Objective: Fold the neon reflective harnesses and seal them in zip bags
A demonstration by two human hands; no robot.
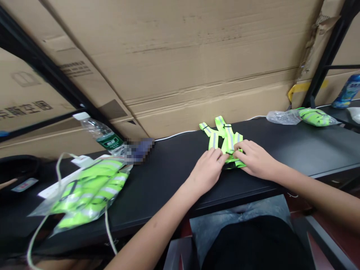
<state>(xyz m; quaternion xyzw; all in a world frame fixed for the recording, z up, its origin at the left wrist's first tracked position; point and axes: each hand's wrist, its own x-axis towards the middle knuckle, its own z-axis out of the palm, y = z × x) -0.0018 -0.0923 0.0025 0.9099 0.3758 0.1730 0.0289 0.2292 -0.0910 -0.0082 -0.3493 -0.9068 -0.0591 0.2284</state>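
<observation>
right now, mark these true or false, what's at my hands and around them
1. The left hand and the right hand are both on the unbagged reflective vest: true.
2. The left hand grips the plastic water bottle: false, the bottle is off to the left, apart from both hands.
3. More reflective vests lie in a clear plastic bag on the left of the desk: true.
4. The desk is white: false, it is black.
5. A large cardboard box stands behind the desk: true.
</observation>
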